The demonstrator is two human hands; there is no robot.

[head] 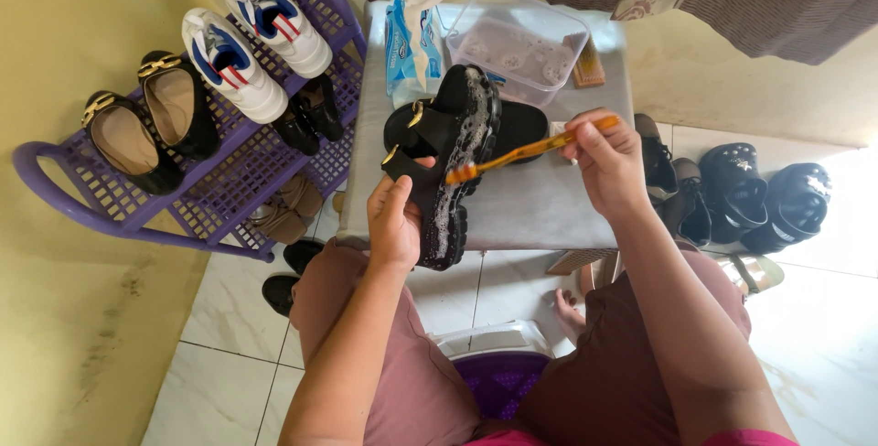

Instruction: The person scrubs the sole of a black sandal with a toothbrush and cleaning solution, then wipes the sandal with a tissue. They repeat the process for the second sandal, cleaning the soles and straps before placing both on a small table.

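Currently, a black chunky sandal (450, 158) is held on its side above the near edge of a small grey table (540, 208), its thick sole covered in white soap foam. The left hand (395, 222) is closed around the lower part of the sandal, the thumb pressed against its strap side. An orange toothbrush (526, 150) is gripped in the right hand (605, 164), pinched between the thumb and curled fingers, and its bristle end is laid against the foamy sole. A second black sandal (523, 124) is seen lying flat on the table just behind the held one. Farther back on the table, a clear plastic container (518, 43) of soapy water is set beside a blue and white wipes packet (411, 36), and a small brown block (589, 69) is placed at the container's right edge. To the left, a purple plastic shoe rack (219, 194) is loaded with a pair of white sneakers (251, 43) and black flats with gold buckles (146, 117), with darker shoes on the shelf beneath. To the right of the table, black shoes (759, 194) are lined up on the white tiled floor (229, 345). Both arms are extended over knees clothed in dusty pink fabric.
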